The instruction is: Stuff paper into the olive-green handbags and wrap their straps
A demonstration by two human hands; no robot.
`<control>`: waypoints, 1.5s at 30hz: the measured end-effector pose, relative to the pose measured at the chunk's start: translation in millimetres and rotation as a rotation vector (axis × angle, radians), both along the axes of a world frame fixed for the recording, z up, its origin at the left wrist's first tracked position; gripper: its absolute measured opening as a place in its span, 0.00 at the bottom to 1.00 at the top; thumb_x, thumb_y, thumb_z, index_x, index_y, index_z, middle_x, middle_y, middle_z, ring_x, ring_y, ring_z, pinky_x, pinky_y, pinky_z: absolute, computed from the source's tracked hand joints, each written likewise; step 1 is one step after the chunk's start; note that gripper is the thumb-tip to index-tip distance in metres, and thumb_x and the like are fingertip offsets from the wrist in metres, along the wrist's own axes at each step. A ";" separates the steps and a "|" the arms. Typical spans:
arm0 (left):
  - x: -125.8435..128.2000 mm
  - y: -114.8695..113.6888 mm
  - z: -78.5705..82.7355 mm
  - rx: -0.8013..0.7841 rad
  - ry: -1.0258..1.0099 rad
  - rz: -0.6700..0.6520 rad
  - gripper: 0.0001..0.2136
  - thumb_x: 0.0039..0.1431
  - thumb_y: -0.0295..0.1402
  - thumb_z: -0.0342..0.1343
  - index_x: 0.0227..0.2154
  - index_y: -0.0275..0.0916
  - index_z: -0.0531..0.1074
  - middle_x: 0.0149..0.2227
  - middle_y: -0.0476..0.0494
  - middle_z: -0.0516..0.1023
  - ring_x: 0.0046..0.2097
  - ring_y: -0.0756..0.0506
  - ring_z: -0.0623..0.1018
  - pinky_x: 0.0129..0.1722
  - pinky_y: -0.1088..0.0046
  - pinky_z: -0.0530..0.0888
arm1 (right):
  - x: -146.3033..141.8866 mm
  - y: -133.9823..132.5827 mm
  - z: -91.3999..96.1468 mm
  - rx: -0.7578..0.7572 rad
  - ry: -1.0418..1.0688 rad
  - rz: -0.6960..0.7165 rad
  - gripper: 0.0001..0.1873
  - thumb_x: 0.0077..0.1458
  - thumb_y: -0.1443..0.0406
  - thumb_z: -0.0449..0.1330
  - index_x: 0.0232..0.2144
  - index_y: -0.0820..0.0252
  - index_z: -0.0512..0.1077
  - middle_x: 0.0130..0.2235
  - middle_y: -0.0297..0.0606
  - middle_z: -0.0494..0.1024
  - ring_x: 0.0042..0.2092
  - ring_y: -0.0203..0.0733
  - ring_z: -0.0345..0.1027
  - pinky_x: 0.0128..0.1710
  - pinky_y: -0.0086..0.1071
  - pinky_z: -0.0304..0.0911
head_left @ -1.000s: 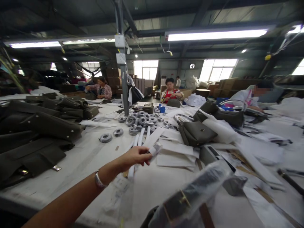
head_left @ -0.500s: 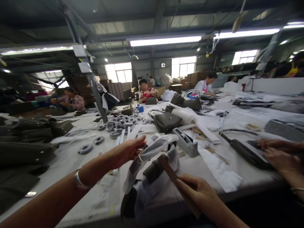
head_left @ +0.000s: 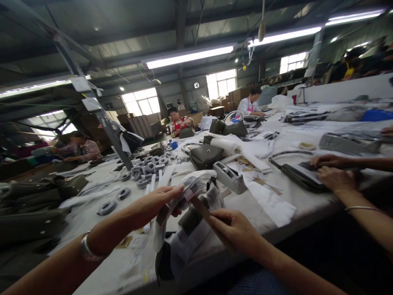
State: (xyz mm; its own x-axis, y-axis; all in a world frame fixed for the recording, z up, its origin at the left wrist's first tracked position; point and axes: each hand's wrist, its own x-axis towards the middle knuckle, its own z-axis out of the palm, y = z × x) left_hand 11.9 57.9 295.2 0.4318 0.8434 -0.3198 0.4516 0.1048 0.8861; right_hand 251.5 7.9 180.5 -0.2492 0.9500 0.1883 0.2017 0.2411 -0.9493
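Note:
A dark olive handbag [head_left: 189, 220] rests tilted at the table's near edge, with translucent white wrapping around its raised handle [head_left: 196, 180]. My left hand [head_left: 168, 200] is closed on the wrapped handle, its thumb on top and fingertips showing below. Between the thumb and fingers of my right hand [head_left: 235, 227] is a brown cardboard strip [head_left: 202, 209]. The strip's upper end meets the wrapped handle close to my left fingers. Just beyond the bag stands a grey tape dispenser [head_left: 229, 177].
Another olive bag [head_left: 206, 156] and several grey rolls [head_left: 150, 167] lie farther back. Olive bags [head_left: 27, 213] are piled at left. On the right, a co-worker's hands [head_left: 334, 176] work on a dark bag [head_left: 302, 176]. A slanted metal post [head_left: 107, 127] rises from the table.
My left hand has closed around the wrapped handle. The cardboard strip has come up against the handle, with my right hand moving left and slightly upward. The view has turned and tilted.

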 end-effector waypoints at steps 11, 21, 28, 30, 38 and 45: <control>6.9 -13.9 2.7 0.152 0.074 0.102 0.24 0.53 0.58 0.56 0.33 0.38 0.72 0.24 0.49 0.72 0.26 0.50 0.70 0.24 0.77 0.61 | -22.0 20.2 14.8 0.048 0.090 0.073 0.20 0.59 0.50 0.58 0.41 0.56 0.82 0.37 0.33 0.82 0.40 0.46 0.73 0.38 0.32 0.63; -6.9 -20.2 -8.5 0.163 0.037 0.228 0.28 0.53 0.61 0.55 0.37 0.37 0.75 0.23 0.47 0.74 0.25 0.49 0.71 0.23 0.77 0.63 | -48.0 30.3 17.7 -0.041 0.278 0.164 0.23 0.57 0.48 0.60 0.44 0.57 0.81 0.37 0.34 0.81 0.39 0.43 0.71 0.40 0.31 0.63; -7.8 -20.4 -14.6 0.265 -0.012 0.209 0.25 0.55 0.55 0.58 0.43 0.38 0.76 0.28 0.48 0.75 0.26 0.50 0.74 0.25 0.76 0.69 | -62.9 32.1 25.9 -0.218 0.482 0.218 0.23 0.53 0.48 0.65 0.41 0.59 0.81 0.32 0.34 0.79 0.31 0.35 0.68 0.33 0.28 0.62; -10.0 -19.3 -20.2 0.310 -0.001 0.196 0.25 0.56 0.55 0.56 0.43 0.38 0.77 0.28 0.48 0.75 0.25 0.49 0.75 0.24 0.76 0.71 | -63.4 29.0 28.0 -0.263 0.525 0.240 0.21 0.53 0.50 0.66 0.40 0.60 0.81 0.32 0.35 0.78 0.30 0.33 0.66 0.31 0.26 0.60; -8.4 -31.4 -23.7 0.655 0.242 0.130 0.23 0.63 0.51 0.49 0.53 0.46 0.74 0.31 0.48 0.80 0.23 0.48 0.76 0.26 0.74 0.71 | -63.5 20.7 41.2 -0.483 0.718 0.218 0.23 0.48 0.49 0.68 0.35 0.63 0.78 0.34 0.36 0.75 0.34 0.33 0.68 0.33 0.24 0.63; -3.9 -40.3 -24.7 0.801 0.360 0.166 0.20 0.64 0.49 0.48 0.56 0.53 0.71 0.44 0.47 0.81 0.35 0.45 0.79 0.35 0.73 0.71 | -74.8 23.3 42.6 -0.486 0.695 0.005 0.23 0.41 0.51 0.73 0.29 0.64 0.76 0.26 0.31 0.70 0.28 0.29 0.61 0.29 0.23 0.59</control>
